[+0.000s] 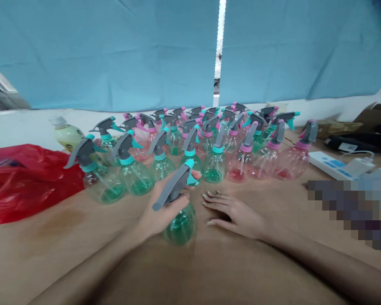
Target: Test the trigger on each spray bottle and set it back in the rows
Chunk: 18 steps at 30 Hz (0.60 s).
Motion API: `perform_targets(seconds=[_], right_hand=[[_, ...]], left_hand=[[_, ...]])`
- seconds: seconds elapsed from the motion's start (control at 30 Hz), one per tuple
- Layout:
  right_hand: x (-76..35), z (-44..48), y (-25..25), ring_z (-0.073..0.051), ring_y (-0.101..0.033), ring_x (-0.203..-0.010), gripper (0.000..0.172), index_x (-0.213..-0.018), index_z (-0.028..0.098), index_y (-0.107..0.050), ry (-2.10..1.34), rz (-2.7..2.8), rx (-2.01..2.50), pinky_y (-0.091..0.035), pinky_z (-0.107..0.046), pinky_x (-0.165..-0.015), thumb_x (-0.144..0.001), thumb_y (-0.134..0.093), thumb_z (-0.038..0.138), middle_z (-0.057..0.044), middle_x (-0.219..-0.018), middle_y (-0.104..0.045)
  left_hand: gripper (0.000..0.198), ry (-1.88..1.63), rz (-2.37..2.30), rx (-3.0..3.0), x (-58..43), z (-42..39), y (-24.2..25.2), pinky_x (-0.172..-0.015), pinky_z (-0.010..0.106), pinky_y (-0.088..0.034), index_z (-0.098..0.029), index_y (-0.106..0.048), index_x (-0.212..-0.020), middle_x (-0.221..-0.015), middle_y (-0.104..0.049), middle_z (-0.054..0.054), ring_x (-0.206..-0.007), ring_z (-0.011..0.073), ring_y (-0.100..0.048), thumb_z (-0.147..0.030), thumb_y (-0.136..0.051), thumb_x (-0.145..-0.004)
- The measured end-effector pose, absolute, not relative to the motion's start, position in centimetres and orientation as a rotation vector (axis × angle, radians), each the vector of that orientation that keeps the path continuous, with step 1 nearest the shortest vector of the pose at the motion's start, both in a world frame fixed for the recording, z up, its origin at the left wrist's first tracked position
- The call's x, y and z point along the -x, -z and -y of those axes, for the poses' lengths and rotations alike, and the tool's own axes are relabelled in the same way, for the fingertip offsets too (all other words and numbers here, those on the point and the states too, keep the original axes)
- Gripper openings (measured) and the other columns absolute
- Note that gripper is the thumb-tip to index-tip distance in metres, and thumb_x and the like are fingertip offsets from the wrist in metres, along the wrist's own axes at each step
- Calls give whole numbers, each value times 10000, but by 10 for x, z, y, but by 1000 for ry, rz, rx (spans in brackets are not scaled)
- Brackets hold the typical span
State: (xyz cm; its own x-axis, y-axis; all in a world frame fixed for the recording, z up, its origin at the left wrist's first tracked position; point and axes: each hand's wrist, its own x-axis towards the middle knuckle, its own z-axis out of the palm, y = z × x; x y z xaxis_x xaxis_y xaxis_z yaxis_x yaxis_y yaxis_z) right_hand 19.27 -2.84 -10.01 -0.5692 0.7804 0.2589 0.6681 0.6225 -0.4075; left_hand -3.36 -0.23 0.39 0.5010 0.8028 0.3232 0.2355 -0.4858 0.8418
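Left hand (160, 212) wraps its fingers around the green spray bottle (180, 224), just before the bottle crowd (193, 144); right hand (233, 212) lies flat beside it, fingers spread, holding nothing.

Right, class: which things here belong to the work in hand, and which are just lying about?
In hand: left hand, gripping the green spray bottle; right hand, flat beside it; rows of spray bottles behind.
Lying about: red plastic bag; yellowish bottle; power strip; cardboard box.
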Motion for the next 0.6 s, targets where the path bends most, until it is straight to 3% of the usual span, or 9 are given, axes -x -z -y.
perform_targets(seconds=[0.37, 0.6], right_hand=[[-193, 29, 99, -205, -358, -1350, 539, -1386, 206, -426, -375, 2431, 1136, -278, -435, -1133, -927, -448, 487, -67, -1421, -463], [-192, 29, 98, -218, -373, -1342, 531, -1380, 210, -435, -397, 2406, 1119, -288, -453, -1125, -923, -464, 478, -77, -1410, -476]], left_hand=[[357, -936, -862, -1991, 34, 2, -5, -796, 325, -502, -273, -612, -1130, -1151, -649, 24, -943, 204, -635, -206, -532, -788], [349, -945, -892, -1986, 37, 1, 1, -787, 329, -496, -281, -608, -1134, -969, -680, 21, -876, 198, -641, -228, -528, -799]])
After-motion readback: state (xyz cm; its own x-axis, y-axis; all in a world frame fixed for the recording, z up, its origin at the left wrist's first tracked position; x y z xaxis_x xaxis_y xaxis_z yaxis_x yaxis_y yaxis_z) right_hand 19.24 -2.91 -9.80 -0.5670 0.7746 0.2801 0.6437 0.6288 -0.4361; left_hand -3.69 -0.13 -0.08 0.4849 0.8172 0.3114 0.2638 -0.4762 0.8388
